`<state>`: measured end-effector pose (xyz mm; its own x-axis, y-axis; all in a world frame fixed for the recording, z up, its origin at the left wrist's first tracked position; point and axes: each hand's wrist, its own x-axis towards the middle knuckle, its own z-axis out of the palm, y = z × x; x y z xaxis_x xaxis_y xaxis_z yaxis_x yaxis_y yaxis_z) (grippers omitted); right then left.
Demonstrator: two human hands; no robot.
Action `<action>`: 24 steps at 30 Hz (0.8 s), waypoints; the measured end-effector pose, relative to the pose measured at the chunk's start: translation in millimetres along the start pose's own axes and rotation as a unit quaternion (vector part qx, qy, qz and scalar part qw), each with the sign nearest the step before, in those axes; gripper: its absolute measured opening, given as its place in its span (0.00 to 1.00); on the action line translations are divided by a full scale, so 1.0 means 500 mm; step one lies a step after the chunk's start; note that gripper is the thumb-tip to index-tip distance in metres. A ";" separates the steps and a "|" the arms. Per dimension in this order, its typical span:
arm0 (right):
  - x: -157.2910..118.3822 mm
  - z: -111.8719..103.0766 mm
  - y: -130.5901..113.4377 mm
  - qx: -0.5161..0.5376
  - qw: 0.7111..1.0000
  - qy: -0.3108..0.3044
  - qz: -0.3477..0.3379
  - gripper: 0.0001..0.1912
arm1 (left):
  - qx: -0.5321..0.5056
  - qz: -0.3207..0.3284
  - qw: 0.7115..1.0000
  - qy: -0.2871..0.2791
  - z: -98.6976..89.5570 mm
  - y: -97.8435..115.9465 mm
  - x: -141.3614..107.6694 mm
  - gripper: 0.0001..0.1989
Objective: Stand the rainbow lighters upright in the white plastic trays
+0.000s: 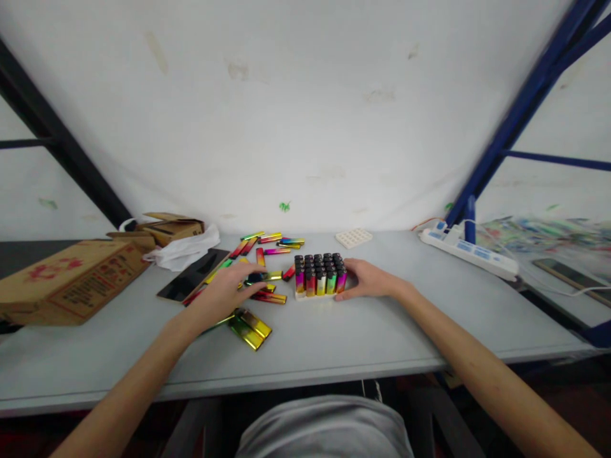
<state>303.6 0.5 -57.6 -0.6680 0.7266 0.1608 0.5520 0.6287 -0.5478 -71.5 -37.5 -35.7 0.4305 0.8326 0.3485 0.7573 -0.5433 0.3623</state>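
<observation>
Upright metallic-coloured lighters (321, 277) with black tops stand in tight rows in a white holder (300, 296). My right hand (365, 278) is against the right side of this block, thumb at its front corner and fingers curving behind. My left hand (229, 289) is over a loose pile of lighters to the left of the block. Its thumb and forefinger are apart, with the dark end of a lighter (272, 276) showing between them. Below that hand lie yellow-green lighters (251, 327). More loose lighters (270, 237) are scattered behind it.
At the back is an unused-looking white grid holder (354, 238). A dark flat phone-like slab (193, 277), a white plastic bag (184, 251) and cardboard boxes (81, 273) are on the left. A power strip (470, 252) lies at right, beside a blue metal frame (506, 127).
</observation>
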 end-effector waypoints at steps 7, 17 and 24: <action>0.001 0.001 0.001 0.006 1.000 0.006 0.002 0.38 | -0.320 -0.124 0.938 0.042 -0.010 0.040 0.111 0.23; 0.001 0.002 0.002 0.004 1.000 0.005 -0.004 0.38 | -0.545 -0.097 0.833 0.018 0.059 0.093 0.131 0.19; 0.002 0.002 0.004 0.007 1.000 0.003 -0.002 0.38 | -0.551 -0.192 0.812 -0.008 0.047 0.097 0.107 0.25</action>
<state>303.2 2.2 -59.4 -0.6674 0.7255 0.1682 0.5422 0.6282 -0.5580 -0.2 -16.6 -19.7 0.2795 0.9599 0.0196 -0.0577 -0.0036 0.9983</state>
